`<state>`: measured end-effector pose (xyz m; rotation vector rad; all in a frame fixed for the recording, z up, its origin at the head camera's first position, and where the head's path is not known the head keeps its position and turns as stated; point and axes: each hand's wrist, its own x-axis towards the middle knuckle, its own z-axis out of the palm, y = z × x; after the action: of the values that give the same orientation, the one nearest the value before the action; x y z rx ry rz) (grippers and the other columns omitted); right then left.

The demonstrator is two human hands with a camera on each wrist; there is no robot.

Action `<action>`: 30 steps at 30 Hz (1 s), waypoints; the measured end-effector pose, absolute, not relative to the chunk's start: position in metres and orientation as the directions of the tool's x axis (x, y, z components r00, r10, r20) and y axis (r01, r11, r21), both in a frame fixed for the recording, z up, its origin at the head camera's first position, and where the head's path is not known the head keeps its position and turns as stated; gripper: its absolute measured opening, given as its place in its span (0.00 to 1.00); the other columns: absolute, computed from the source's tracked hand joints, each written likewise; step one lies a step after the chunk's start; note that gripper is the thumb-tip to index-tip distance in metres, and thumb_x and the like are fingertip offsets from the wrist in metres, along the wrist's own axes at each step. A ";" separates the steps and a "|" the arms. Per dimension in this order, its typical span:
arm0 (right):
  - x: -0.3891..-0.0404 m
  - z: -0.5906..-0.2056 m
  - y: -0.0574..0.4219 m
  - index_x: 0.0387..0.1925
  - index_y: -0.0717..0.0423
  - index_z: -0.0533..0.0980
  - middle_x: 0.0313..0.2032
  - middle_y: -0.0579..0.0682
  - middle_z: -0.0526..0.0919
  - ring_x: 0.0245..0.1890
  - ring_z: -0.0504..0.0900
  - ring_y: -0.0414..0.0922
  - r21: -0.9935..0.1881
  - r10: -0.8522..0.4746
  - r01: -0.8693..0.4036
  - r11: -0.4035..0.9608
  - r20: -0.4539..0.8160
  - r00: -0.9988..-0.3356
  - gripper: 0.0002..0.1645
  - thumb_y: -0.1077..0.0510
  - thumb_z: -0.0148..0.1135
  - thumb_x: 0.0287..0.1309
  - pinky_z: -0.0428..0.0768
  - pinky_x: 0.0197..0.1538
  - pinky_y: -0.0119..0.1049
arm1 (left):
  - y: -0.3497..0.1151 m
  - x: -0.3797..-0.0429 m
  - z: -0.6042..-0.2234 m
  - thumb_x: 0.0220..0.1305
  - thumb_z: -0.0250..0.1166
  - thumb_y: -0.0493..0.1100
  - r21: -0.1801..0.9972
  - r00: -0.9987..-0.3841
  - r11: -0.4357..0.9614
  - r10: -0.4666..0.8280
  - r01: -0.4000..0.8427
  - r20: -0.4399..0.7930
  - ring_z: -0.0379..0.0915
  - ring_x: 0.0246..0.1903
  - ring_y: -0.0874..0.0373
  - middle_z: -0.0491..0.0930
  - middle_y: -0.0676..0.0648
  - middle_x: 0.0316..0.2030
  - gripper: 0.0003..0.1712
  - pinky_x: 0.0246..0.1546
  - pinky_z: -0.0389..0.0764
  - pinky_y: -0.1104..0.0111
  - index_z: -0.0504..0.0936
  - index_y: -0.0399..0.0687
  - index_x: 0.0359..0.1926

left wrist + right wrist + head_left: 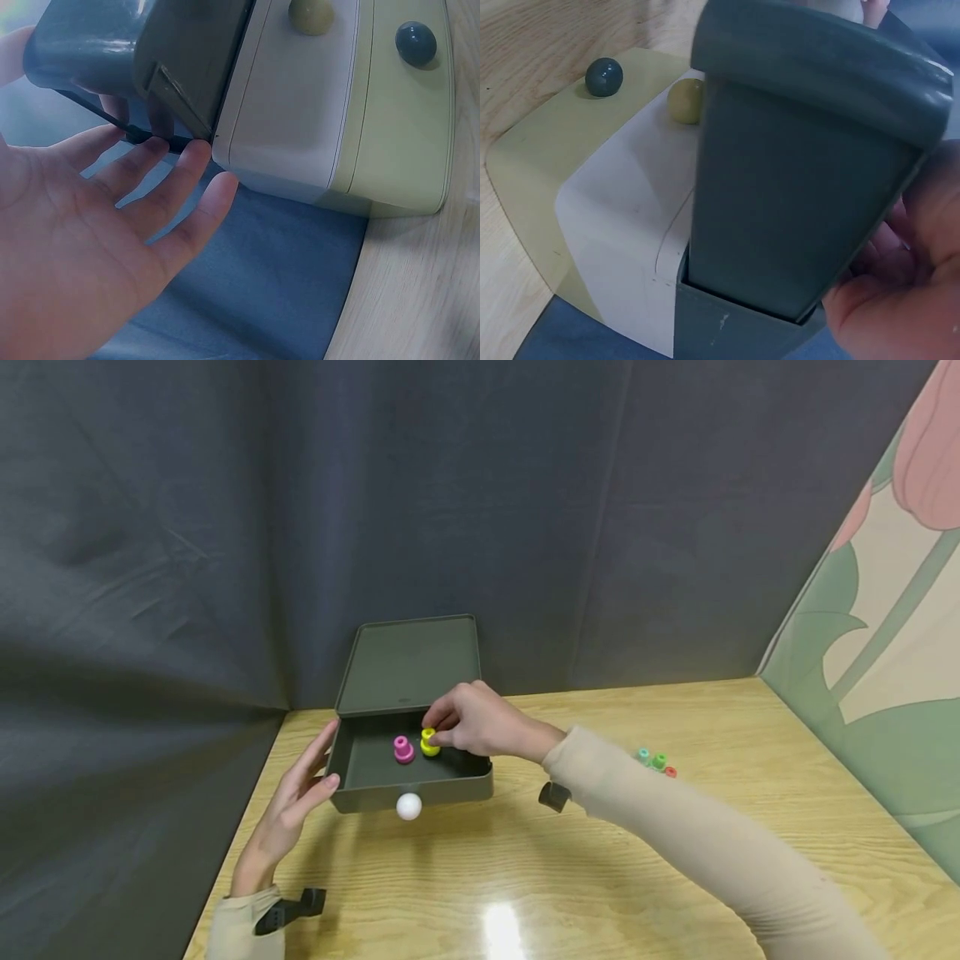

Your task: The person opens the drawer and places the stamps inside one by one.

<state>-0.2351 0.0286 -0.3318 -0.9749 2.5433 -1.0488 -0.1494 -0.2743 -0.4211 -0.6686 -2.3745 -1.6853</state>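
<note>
A dark grey drawer [438, 790] with a white knob [408, 807] stands pulled out below the dark cabinet top [412, 662]. Inside it, a pink hollow stepped peg [403, 750] stands upright on the drawer floor. My right hand [483, 718] reaches over the drawer and pinches a similar yellow stepped peg [429, 743] between thumb and fingertips, just right of the pink one. In the right wrist view the drawer's side hides the pegs. Along the drawer's left side my left hand [288, 806] lies with fingers extended, thumb by the front corner.
Beneath the dark drawer are a white drawer [289, 97] and a pale yellow drawer [409, 127], each with a round knob. Several small teal, green and red pieces [658, 762] lie on the wooden table [480, 877], right of the cabinet. A dark curtain [487, 527] hangs behind.
</note>
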 end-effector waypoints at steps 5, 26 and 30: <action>-0.234 -0.335 0.026 0.48 0.57 0.90 0.45 0.50 0.94 0.44 0.93 0.41 -0.673 -0.651 -0.516 0.529 0.068 -0.756 0.11 0.62 0.75 0.65 0.88 0.48 0.31 | -0.274 -0.149 -0.421 0.78 0.50 0.31 0.858 -0.889 0.266 0.267 0.440 0.373 0.43 0.78 0.28 0.44 0.32 0.85 0.41 0.67 0.62 0.84 0.50 0.48 0.86; -0.228 -0.336 0.027 0.48 0.58 0.89 0.46 0.51 0.93 0.44 0.93 0.40 -0.654 -0.674 -0.568 0.500 0.118 -0.729 0.12 0.61 0.76 0.63 0.87 0.48 0.29 | -0.276 -0.146 -0.421 0.78 0.49 0.31 0.853 -0.888 0.275 0.265 0.444 0.376 0.55 0.75 0.73 0.46 0.34 0.85 0.41 0.66 0.65 0.83 0.51 0.49 0.86; -0.228 -0.337 0.031 0.49 0.57 0.89 0.45 0.50 0.94 0.45 0.92 0.40 -0.668 -0.672 -0.572 0.476 0.143 -0.726 0.13 0.60 0.76 0.64 0.87 0.48 0.27 | -0.275 -0.146 -0.422 0.78 0.49 0.31 0.854 -0.888 0.274 0.265 0.442 0.375 0.55 0.74 0.72 0.46 0.33 0.85 0.41 0.65 0.66 0.83 0.51 0.49 0.86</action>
<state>-0.2280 0.0314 -0.3375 -1.0934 2.5774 -1.0850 -0.1463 -0.2754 -0.4217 -0.6663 -2.3763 -1.6756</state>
